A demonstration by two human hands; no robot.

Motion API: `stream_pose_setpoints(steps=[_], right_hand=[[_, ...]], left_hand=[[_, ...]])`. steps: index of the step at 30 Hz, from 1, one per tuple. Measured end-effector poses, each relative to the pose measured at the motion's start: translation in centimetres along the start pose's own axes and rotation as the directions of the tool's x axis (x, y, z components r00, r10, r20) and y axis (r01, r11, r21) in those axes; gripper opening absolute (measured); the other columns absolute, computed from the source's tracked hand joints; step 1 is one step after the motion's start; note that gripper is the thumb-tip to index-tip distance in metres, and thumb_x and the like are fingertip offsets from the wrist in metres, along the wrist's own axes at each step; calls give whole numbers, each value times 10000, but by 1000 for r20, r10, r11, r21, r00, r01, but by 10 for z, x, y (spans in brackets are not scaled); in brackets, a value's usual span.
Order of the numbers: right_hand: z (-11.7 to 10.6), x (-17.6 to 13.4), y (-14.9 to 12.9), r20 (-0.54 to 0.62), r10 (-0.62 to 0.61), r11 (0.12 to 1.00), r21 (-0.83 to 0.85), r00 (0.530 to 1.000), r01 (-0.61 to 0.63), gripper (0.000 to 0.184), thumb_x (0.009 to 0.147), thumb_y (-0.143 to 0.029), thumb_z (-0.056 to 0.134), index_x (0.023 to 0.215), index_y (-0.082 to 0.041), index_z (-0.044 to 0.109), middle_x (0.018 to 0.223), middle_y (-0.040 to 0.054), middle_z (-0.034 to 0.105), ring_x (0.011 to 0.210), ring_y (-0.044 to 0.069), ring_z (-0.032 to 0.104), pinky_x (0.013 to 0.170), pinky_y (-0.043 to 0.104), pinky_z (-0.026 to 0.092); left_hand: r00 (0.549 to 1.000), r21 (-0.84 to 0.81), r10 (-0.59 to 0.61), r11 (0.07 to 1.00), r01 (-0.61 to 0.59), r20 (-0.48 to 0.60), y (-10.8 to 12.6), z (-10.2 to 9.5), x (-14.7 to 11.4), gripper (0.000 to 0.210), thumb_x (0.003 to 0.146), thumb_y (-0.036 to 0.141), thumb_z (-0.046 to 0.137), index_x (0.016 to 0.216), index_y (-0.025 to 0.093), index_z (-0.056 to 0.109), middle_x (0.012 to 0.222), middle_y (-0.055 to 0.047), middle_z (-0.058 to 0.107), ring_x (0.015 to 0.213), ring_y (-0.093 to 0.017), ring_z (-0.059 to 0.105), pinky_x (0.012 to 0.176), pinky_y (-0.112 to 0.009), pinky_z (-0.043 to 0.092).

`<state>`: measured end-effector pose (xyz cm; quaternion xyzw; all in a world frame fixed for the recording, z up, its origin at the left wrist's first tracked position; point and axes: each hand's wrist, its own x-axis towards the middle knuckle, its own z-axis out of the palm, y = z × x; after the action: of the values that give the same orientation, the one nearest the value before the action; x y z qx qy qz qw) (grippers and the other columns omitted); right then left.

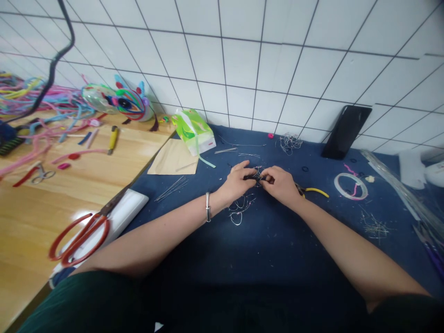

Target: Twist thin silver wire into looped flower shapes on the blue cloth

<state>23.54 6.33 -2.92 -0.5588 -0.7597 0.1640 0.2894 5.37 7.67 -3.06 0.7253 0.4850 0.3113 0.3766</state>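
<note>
Near the middle of the dark blue cloth, my left hand (238, 181) and my right hand (280, 184) meet at a small piece of bent thin wire (257, 170). My left thumb and fingers close on its left side, where something dark shows between them. Right thumb and fingertips pinch the other side. Fingers hide much of the piece, so its full shape cannot be made out. Just below lie loose loops of silvery wire (237, 217) with tiny reddish bits. Beside my right wrist are yellow-handled pliers (317, 190), partly covered by the hand.
Straight wires (171, 188), a tissue pack (199, 134) and a wire tangle (290, 142) lie around. A black phone (346, 132) leans on the tiled wall. Rightward are a ring-shaped coil (350, 186) and wire scraps (376, 227); large red-handled scissors (83, 236) rest left.
</note>
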Motion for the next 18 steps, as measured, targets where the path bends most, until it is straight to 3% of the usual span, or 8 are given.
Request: stream_pose_setpoints(steps=[13,18], right_hand=[[-7,-5,-11,-43,-12,1000,16,999,13,144,729,-187,639,868,-223,636,777,-7,552,640,118,524,627,251,420],[-12,-7,-15,-48,-23,1000,-2,999,23,152,737,-186,635,883,-226,634,790,-4,548,643,117,522,629,252,427]], left_hand=[[995,-328,4,944,30,101,3,-17,6,200,776,104,571,895,202,699,1285,-75,575,1295,-236,447,1052,-488,396],[969,-424,37,903,73,246,9,-25,4,234,776,105,520,932,198,668,1142,-58,650,1065,-166,607,979,-395,469]])
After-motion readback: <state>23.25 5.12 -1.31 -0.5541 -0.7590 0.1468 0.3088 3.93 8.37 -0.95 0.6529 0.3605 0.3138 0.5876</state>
